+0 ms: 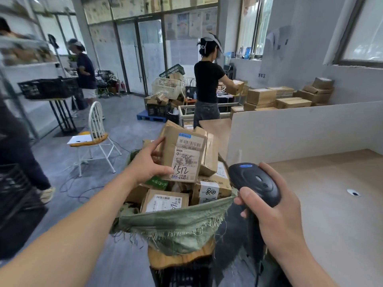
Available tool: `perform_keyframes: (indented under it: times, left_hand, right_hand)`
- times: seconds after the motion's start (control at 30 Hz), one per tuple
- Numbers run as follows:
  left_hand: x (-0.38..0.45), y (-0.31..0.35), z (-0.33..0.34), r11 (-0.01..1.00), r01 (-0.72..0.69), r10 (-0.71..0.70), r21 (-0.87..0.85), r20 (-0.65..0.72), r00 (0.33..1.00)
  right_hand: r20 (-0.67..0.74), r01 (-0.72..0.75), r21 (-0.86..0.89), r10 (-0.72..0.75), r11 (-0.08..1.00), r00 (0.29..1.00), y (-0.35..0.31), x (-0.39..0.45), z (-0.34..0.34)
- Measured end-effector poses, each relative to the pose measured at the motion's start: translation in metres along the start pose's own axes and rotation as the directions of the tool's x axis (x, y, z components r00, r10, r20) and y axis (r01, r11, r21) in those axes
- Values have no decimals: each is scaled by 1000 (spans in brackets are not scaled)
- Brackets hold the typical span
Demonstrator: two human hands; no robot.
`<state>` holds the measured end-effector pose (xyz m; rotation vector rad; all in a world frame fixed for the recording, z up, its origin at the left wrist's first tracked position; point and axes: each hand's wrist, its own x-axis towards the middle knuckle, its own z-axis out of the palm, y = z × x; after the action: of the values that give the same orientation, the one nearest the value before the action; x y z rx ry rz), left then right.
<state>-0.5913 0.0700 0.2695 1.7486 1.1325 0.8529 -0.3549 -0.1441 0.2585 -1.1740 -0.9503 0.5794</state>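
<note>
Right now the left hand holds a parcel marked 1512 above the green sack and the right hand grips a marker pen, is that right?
Not quite. In the head view the right hand grips a black barcode scanner, not a marker pen. The left hand does hold the parcel marked 1512 above the green sack.

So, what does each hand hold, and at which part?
The left hand grips the parcel by its left edge; the right hand holds the scanner by its handle.
</note>
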Motion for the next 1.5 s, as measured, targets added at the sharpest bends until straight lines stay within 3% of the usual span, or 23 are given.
perform_keyframes:
  times: [0.27,0.47,0.8,0.93,1.13,1.27,1.43,1.5]
  left_hand:
    - [-47,-38,-33,980,114,-145,-166,-187,972]
    - [-79,-57,-53,942,137,-269,-308,-441,856]
    - [-28,-96,-114,923,138,-337,-359,-582,740]
    - [27,-127,-146,883,188,-419,-431,-540,730]
    - [110,-162,-164,829,303,-499,-470,-377,781]
    - [167,-163,-161,834,312,-479,-455,-320,817]
    - [236,-153,-157,830,346,-497,-438,-297,815]
    - [280,-180,-159,833,360,-502,-419,-300,811]
  right_hand:
    - [150,-98,64,88,993,985,18,4,6]
    - [278,-128,107,94,986,956,31,13,17]
    - [350,-147,105,102,983,931,39,38,93]
    - [319,-129,81,97,988,943,51,53,144]
    - [216,-124,49,110,991,970,66,76,207]
    - [186,-140,29,133,990,973,73,85,223]
    - [112,-160,13,158,987,981,78,95,223]
    - [83,-145,-8,145,989,986,77,99,223]
